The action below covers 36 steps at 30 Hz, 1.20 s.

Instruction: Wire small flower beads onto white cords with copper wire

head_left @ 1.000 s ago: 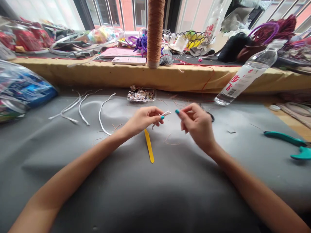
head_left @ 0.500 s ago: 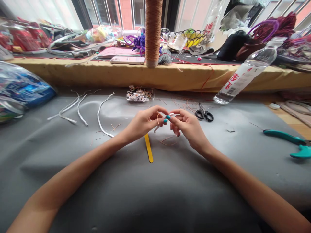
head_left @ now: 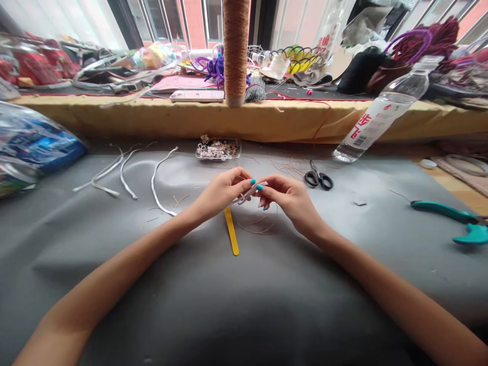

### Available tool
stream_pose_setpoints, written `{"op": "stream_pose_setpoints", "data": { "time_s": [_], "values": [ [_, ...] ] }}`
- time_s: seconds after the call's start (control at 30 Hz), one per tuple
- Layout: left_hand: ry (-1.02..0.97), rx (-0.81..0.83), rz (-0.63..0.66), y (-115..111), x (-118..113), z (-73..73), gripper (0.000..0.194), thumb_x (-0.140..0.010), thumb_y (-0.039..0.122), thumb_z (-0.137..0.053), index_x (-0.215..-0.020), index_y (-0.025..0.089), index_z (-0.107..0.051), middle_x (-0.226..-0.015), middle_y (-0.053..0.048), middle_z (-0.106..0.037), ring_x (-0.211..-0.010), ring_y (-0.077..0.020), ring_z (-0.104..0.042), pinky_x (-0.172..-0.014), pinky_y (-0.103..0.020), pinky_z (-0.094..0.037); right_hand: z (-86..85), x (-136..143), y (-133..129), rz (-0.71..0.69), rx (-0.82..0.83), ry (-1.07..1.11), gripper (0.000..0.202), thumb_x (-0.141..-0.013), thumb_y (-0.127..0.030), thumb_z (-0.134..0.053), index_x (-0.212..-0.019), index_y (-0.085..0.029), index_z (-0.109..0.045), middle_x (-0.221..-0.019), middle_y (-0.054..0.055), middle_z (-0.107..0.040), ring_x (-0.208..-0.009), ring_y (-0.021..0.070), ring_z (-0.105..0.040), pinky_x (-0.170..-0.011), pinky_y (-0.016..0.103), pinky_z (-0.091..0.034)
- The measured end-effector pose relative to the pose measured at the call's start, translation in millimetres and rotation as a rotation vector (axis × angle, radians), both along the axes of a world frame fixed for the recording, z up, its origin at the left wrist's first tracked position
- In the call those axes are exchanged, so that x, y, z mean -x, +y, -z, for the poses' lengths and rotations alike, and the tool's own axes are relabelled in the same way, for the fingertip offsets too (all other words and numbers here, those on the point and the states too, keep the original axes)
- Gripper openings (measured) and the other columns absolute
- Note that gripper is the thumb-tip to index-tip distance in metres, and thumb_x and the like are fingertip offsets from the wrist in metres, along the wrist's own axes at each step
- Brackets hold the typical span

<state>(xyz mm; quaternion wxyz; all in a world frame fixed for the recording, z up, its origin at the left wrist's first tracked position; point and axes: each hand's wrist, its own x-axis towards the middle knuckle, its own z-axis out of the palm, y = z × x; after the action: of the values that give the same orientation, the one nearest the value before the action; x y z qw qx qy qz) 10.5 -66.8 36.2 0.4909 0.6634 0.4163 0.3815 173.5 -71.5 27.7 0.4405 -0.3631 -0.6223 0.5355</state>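
Note:
Between my two hands runs a narrow white cord [head_left: 248, 193], looped back on itself near the left fingers. My left hand [head_left: 223, 192] is closed, thumb and fingers pinching the cord. My right hand [head_left: 287, 195] pinches the cord's other end between thumb and index finger, its other fingers curled below. A yellow flat stick [head_left: 232, 233] lies on the grey mat just under my left hand. Thin copper-coloured wire [head_left: 263, 231] curves on the mat below the hands. Part of the cord is hidden by the fingers.
Behind the hands stands a clear tray [head_left: 218, 150] of small white pieces. Black scissors [head_left: 318, 179], a tilted water bottle [head_left: 377, 119] and teal pliers [head_left: 444, 211] are to the right. White cords [head_left: 154, 185] and a blue bag [head_left: 41, 137] lie left. A rope-wrapped post [head_left: 234, 56] rises behind.
My fingertips have moved slightly apart, and more of the white cord shows between them. The orange wire loop at my left fingers no longer stands out. The view has shifted a little.

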Motion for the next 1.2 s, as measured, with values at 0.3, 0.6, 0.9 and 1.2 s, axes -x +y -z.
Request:
{"op": "stream_pose_setpoints", "data": {
  "time_s": [0.3, 0.6, 0.9, 1.2],
  "values": [
    [0.025, 0.03, 0.018, 3, 0, 3.6, 0.009, -0.081, 0.022, -0.045, -0.077, 0.015, -0.043, -0.065, 0.004, -0.047, -0.051, -0.0045, -0.04, -0.05, -0.02, -0.032, 2.6, 0, 3, -0.046, 0.137, 0.022, 0.015, -0.072, -0.025, -0.062, -0.083, -0.014, -0.061, -0.067, -0.002, -0.059, -0.054, 0.0056, -0.054, -0.054, 0.019, -0.044],
    [0.226, -0.154, -0.029, 0, 1, 6.2, 0.007, -0.084, 0.021, -0.038, -0.079, 0.017, -0.041, -0.064, 0.004, -0.047, -0.056, -0.0071, -0.047, -0.057, -0.022, -0.037, -1.9, -5, 5, -0.143, 0.339, -0.003, 0.023, -0.072, -0.036, -0.062, -0.077, -0.014, -0.06, -0.073, 0.001, -0.063, -0.051, 0.0047, -0.055, -0.052, 0.018, -0.045],
    [0.197, -0.02, 0.025, -1, -1, 3.0, 0.01, -0.084, 0.026, -0.041, -0.081, 0.017, -0.043, -0.068, 0.004, -0.05, -0.04, -0.0022, -0.036, -0.042, -0.019, -0.029, -3.0, -3, 3, -0.083, 0.166, -0.165, 0.018, -0.073, -0.03, -0.06, -0.079, -0.013, -0.061, -0.062, -0.001, -0.057, -0.051, 0.0065, -0.053, -0.054, 0.021, -0.044],
    [0.31, -0.113, 0.066, 1, 1, 1.2, 0.017, -0.081, 0.031, -0.045, -0.087, 0.016, -0.052, -0.075, 0.0, -0.059, -0.072, -0.0103, -0.052, -0.065, -0.023, -0.037, -0.9, -4, 5, -0.058, 0.143, -0.198, 0.021, -0.075, -0.032, -0.057, -0.071, -0.012, -0.061, -0.063, -0.001, -0.056, -0.051, 0.0059, -0.051, -0.054, 0.021, -0.041]
  ]
}}
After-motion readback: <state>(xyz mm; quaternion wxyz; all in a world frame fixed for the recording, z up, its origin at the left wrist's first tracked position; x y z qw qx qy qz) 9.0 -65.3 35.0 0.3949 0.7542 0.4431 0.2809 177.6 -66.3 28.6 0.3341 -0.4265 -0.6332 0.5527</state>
